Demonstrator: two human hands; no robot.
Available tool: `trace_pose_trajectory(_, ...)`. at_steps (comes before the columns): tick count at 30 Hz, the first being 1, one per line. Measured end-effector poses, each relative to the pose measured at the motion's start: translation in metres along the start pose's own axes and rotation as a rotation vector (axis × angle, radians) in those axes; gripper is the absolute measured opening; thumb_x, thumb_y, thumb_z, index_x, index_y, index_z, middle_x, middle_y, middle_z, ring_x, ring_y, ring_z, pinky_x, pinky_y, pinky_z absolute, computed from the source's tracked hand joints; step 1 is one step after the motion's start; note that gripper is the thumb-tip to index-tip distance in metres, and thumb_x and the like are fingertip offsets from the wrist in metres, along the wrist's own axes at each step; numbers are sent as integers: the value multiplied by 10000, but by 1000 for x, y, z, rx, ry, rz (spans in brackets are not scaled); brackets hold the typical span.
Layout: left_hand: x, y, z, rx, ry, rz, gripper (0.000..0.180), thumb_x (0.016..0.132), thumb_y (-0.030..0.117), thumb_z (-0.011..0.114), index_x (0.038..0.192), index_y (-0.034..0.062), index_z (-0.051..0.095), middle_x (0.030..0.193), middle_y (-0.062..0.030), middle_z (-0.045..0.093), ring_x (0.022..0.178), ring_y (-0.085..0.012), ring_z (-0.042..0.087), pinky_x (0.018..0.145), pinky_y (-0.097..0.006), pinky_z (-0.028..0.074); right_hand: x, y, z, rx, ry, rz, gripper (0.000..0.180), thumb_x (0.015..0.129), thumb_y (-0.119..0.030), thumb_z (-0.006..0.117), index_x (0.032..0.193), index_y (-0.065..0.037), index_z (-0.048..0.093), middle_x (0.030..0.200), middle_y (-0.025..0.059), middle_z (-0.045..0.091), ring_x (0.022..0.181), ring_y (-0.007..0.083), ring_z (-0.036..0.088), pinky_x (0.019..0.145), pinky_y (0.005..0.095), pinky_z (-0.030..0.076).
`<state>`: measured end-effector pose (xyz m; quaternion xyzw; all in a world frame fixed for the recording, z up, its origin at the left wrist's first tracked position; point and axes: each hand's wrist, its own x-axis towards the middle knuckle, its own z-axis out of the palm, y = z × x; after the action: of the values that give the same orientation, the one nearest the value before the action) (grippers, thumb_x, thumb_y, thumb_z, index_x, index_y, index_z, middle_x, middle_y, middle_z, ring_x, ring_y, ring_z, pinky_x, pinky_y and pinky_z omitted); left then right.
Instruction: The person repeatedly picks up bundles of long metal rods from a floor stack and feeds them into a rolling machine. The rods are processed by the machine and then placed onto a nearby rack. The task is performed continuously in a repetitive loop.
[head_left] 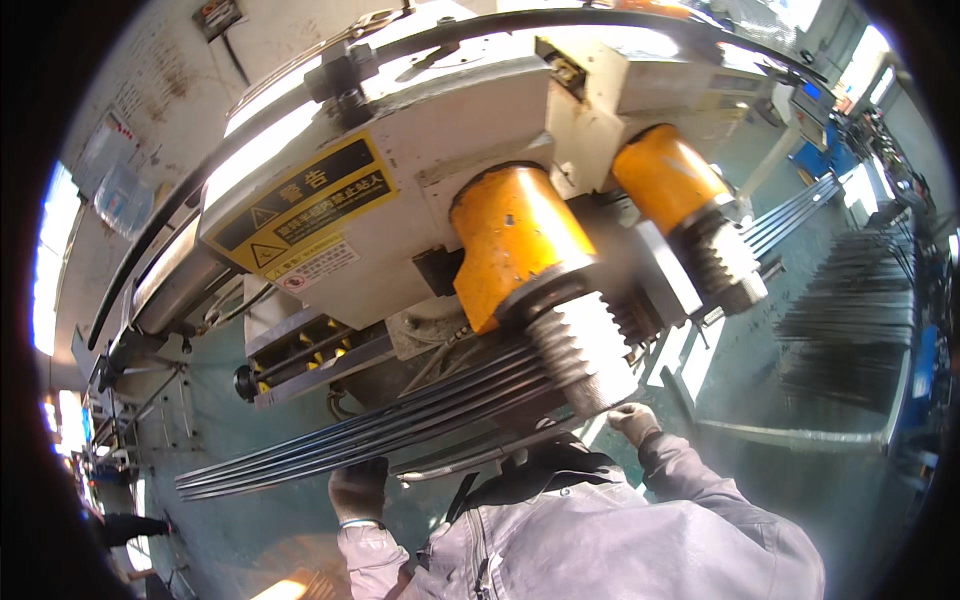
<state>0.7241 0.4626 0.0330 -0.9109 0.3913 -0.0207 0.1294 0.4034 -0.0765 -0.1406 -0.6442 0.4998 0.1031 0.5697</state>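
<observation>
Several long dark metal bars (370, 438) run side by side from the lower left into the machine, beneath a ribbed metal roller (580, 350). My left hand (358, 492), gloved, is at the near edge of these bars; its dark fingertips meet the lowest one, and I cannot tell whether they grip it. A separate pale, narrow strip (450, 467) lies between the bars and my body. Just right of the roller's near end, my right hand (634, 423), in a light glove, has its fingers curled; what they hold, if anything, is hidden.
Two orange housings (525, 235) carry the ribbed rollers on a grey machine body (450, 135) with a yellow-black warning label (305, 205). Shiny bars (790, 218) extend on the far right side. A large stack of dark bars (850, 320) lies at right, beside a metal rail (790, 436).
</observation>
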Motion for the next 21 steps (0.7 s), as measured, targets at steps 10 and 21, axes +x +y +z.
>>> trace_pose_trajectory(10,-65,73,23,-1854,-162,-648,184,988,307,699,987,133,759,1222,-68,745,1240,-300,682,1066,-467,543,-174,44,2,-283,-91,21,545,1028,-455,709,1305,9,779,1206,262,805,1162,402,762,1028,472,575)
trace_pose_trajectory(21,-24,11,-24,-2404,385,-923,368,1033,439,695,1145,94,760,1266,-80,771,1192,-277,707,1068,-439,565,-209,-63,-32,-307,155,-399,420,1043,-410,671,1211,-40,779,1127,212,795,1077,404,753,951,480,588)
